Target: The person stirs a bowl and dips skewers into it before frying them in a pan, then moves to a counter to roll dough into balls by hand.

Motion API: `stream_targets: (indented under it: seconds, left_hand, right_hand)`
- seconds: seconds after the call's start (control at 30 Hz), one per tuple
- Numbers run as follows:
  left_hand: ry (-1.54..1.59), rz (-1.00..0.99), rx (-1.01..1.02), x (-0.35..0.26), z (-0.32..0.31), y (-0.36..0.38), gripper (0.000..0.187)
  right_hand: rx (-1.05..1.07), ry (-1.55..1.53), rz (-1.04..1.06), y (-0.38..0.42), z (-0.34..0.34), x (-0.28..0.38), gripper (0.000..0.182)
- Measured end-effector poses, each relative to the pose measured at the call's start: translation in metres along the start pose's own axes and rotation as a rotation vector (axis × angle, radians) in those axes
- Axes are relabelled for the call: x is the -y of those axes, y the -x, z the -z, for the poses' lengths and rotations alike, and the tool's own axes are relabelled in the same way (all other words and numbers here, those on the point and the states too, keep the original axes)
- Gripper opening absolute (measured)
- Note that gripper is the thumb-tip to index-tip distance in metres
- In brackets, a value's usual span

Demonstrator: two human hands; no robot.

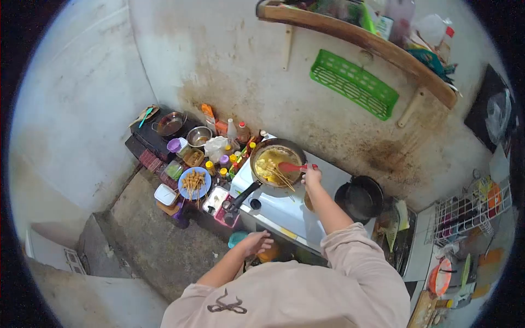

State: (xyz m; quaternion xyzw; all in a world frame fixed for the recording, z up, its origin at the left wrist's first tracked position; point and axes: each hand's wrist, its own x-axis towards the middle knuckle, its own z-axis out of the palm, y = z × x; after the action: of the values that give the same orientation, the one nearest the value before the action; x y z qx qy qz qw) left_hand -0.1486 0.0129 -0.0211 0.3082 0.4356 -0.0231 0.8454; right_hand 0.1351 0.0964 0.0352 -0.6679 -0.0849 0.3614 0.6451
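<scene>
My right hand (311, 176) is closed around the handle of a red spatula (289, 167). The spatula's blade is in a frying pan (256, 154) on the white stove (311, 216). Yellowish liquid and pale yellow food (267, 165) fill the pan's middle, and thin wooden skewers (281, 177) lean over its near rim. The pan's black handle (246, 194) points toward the lower left. My left hand (256, 244) hangs in front of the stove's near edge, fingers loosely apart, with nothing visible in it.
Left of the stove, a blue plate (203, 191) bears several skewers of food, among bottles (232, 130), tubs and a steel bowl (199, 135). A dark pan (359, 199) sits at the stove's right. Overhead are a green rack (354, 85) and wooden shelf (350, 27).
</scene>
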Motion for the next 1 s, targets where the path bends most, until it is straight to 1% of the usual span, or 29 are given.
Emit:
stream_targets:
  seconds: [0.07,0.1,0.2,0.33,0.37,0.47,0.57,0.67,0.7,0.8,0.83,0.93,0.97,1.0]
  left_hand:
    - [0.060,0.007,-0.048,0.007,0.022,0.017,0.029]
    - [0.089,0.012,-0.075,0.011,0.032,0.023,0.028]
    - [0.157,0.002,-0.092,0.027,0.059,0.036,0.027]
    - [0.203,-0.064,-0.088,0.049,0.089,0.033,0.030]
    - [0.208,-0.066,-0.089,0.052,0.093,0.033,0.030]
    - [0.226,-0.078,-0.079,0.051,0.097,0.033,0.030]
    - [0.251,-0.086,-0.050,0.046,0.100,0.031,0.028]
    - [0.239,-0.083,-0.025,0.035,0.096,0.033,0.029]
    - [0.220,-0.079,-0.017,0.033,0.096,0.030,0.030]
    - [0.165,-0.060,0.005,0.027,0.091,0.027,0.031]
    - [0.143,-0.052,0.012,0.024,0.089,0.026,0.031]
    - [0.098,-0.025,0.048,0.020,0.082,0.017,0.033]
    - [0.099,-0.026,0.045,0.021,0.081,0.012,0.030]
    - [0.059,-0.020,0.053,0.019,0.076,0.010,0.029]
  right_hand:
    - [-0.008,0.075,-0.011,-0.015,-0.026,-0.010,0.017]
    - [-0.034,0.177,0.032,-0.024,-0.037,-0.016,0.020]
    - [-0.048,0.325,0.134,-0.048,-0.058,-0.031,0.022]
    - [-0.155,0.651,0.318,-0.086,-0.070,-0.052,0.025]
    - [-0.182,0.684,0.408,-0.097,-0.072,-0.061,0.027]
    - [-0.251,0.827,0.679,-0.085,-0.076,-0.058,0.029]
    - [-0.225,0.939,0.612,-0.045,-0.080,-0.032,0.029]
    - [-0.125,0.896,0.775,-0.025,-0.077,-0.028,0.028]
    - [-0.130,0.927,0.665,-0.020,-0.079,-0.026,0.027]
    - [-0.023,0.856,0.881,-0.030,-0.065,-0.035,0.032]
    - [-0.081,0.779,0.875,-0.020,-0.063,-0.028,0.031]
    - [-0.285,0.653,0.512,0.027,-0.037,0.015,0.028]
    - [-0.370,0.452,0.651,-0.003,-0.013,-0.011,0.026]
    - [-0.421,0.476,0.664,0.005,0.009,-0.008,0.026]
